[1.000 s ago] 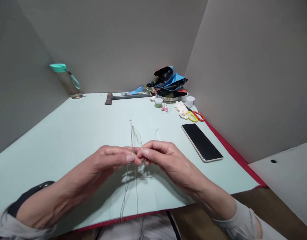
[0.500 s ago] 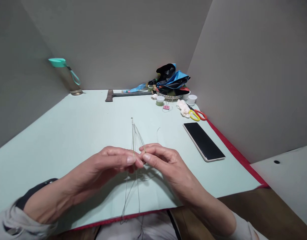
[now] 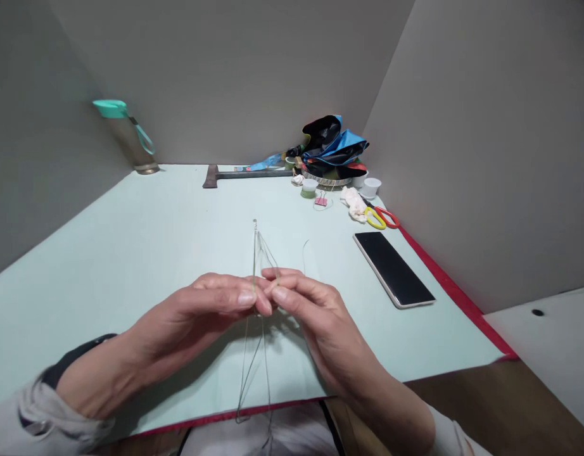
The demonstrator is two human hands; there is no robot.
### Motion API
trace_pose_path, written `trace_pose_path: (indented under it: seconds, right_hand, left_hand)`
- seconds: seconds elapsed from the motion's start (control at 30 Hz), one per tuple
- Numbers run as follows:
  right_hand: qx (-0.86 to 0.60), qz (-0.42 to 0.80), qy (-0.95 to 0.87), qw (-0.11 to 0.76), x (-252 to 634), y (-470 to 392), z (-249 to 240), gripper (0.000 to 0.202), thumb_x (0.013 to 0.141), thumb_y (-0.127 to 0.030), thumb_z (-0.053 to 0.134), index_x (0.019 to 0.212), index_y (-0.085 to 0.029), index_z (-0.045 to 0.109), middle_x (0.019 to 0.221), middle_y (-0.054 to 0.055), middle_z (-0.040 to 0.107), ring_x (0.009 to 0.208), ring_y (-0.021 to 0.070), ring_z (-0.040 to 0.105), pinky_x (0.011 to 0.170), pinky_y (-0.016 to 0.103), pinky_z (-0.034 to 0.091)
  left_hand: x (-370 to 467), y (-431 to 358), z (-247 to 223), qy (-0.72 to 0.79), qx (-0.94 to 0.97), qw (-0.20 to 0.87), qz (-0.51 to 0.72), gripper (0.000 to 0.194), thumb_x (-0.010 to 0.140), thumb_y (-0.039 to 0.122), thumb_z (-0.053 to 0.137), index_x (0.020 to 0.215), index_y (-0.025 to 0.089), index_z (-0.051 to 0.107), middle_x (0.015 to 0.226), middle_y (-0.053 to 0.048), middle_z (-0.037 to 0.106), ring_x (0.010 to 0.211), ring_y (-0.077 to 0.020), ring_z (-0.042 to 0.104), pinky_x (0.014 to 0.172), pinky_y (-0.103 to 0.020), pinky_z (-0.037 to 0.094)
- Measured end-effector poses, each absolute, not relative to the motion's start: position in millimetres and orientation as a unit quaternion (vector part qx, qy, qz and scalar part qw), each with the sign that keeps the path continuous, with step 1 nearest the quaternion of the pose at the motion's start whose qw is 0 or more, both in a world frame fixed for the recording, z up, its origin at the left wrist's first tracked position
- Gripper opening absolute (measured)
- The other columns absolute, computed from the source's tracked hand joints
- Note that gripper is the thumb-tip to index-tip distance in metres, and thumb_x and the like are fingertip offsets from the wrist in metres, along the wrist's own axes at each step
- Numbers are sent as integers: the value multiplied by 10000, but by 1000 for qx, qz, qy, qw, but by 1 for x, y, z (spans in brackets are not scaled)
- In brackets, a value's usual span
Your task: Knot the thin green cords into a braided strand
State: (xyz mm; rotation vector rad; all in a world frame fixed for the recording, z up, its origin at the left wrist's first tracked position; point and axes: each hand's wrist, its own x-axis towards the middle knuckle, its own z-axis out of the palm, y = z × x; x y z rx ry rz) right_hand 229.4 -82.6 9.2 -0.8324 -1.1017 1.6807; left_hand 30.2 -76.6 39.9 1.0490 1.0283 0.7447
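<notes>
Thin greenish cords (image 3: 254,256) run from a small metal piece (image 3: 254,223) on the pale table down to both hands. My left hand (image 3: 216,301) pinches some strands between thumb and fingertips. Just to its right, my right hand (image 3: 313,304) pinches another strand, its fingertips close against those of the left. Below the hands, loose cord ends (image 3: 244,380) hang over the table's front edge toward the lap. A thin cord end also curves up beyond my right hand. What lies beneath the fingers is hidden.
A phone (image 3: 394,269) lies at the right, with scissors (image 3: 380,217), crumpled tissue (image 3: 353,204) and a pink clip (image 3: 321,199) behind it. A hammer-like tool (image 3: 244,174), small tubs (image 3: 310,188) and a blue-black bag (image 3: 334,149) sit at the back. A bottle (image 3: 133,142) stands back left.
The view has shifted slightly, moving the table items a little to the right in the picture. Both hands keep their pinches on the cords, with only small finger movement.
</notes>
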Motion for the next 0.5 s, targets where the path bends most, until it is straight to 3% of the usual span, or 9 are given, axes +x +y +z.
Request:
trace_pose_path:
  seconds: [0.1,0.23,0.37,0.5]
  right_hand:
    - [-376,631,-493,466,241,-83,13,158,944,-412,834,839,-301,873,1157,39,725,1262,243,627,1091,362,421]
    - [-409,566,-577,423,260,-78,25,170,961,-399,786,869,-294,884,973,26,706,954,217,626,933,370,446]
    - [-430,537,-603,404,269,-73,34,188,971,-417,778,883,-293,888,918,18,732,914,214,616,901,365,438]
    - [-407,595,-581,378,270,-71,33,195,973,-412,784,877,-264,867,899,12,771,853,185,608,824,332,447]
  left_hand:
    - [23,-81,39,462,453,677,353,156,804,426,828,730,306,895,1002,-27,791,1108,-258,646,993,-303,510]
    - [8,-87,36,492,442,665,346,205,842,472,881,764,282,866,858,-16,720,894,-212,558,828,-270,477]
    - [1,-93,34,500,433,686,304,330,879,556,869,735,262,830,756,-15,655,749,-187,485,705,-274,437]
    - [7,-100,34,495,431,695,295,341,845,575,886,760,247,847,712,-7,631,666,-149,434,653,-260,394]
